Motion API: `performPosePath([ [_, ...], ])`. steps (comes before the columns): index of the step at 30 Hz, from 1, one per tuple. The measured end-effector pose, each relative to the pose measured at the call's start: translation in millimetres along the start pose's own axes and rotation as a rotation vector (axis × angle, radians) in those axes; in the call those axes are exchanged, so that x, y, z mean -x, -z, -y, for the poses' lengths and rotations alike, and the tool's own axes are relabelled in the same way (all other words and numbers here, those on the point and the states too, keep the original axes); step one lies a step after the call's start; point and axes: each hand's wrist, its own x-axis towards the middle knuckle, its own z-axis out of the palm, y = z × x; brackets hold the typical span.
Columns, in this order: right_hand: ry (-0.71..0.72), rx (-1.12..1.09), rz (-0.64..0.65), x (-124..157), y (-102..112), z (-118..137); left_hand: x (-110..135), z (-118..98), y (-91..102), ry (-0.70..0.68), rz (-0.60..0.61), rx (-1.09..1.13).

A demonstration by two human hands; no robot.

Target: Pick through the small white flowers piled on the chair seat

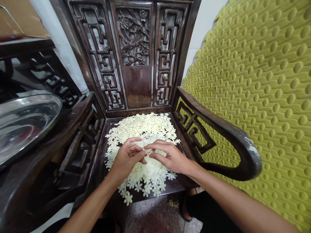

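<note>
Left hand [126, 160] and right hand [168, 157] sit low over a heap of small cream-white flowers [145, 129], centre of frame, fingertips almost meeting above the middle of the heap. Both grips are partly closed, fingers curled, thumbs near forefingers. Can't tell if either pinches a flower; the fingertips hide anything that small. The heap spreads under and around both hands, mostly on the seat of a dark carved wooden armchair [137, 87], with its front edge spilling past the hands towards the bottom of the frame. A few loose flowers [173, 203] lie on the speckled floor [150, 215], lower centre. A steel tray [24, 127] sits at left of frame, beside the chair's arm. A yellow-green studded panel [272, 97] fills the right of frame.
</note>
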Motion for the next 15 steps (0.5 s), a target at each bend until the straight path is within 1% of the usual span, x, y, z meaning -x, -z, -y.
performPosePath([
  [4,0.006,-0.057,0.049,-2.6,2.0,1.8,-1.2,-8.8,7.3,0.087,0.054,-0.023],
  [6,0.026,-0.069,0.072,-3.1,2.0,1.8,-1.5,-11.2,10.1,0.121,0.105,-0.043],
  [7,0.037,-0.07,0.088,-3.1,1.6,1.5,-1.5,-11.4,10.8,0.135,0.132,-0.048],
  [10,0.054,-0.038,0.123,-1.4,-1.5,-0.4,-1.6,-8.4,10.3,0.153,0.145,-0.015],
  [15,0.062,0.139,0.044,2.0,-7.9,-6.2,-1.8,0.6,5.4,0.184,0.11,0.125],
])
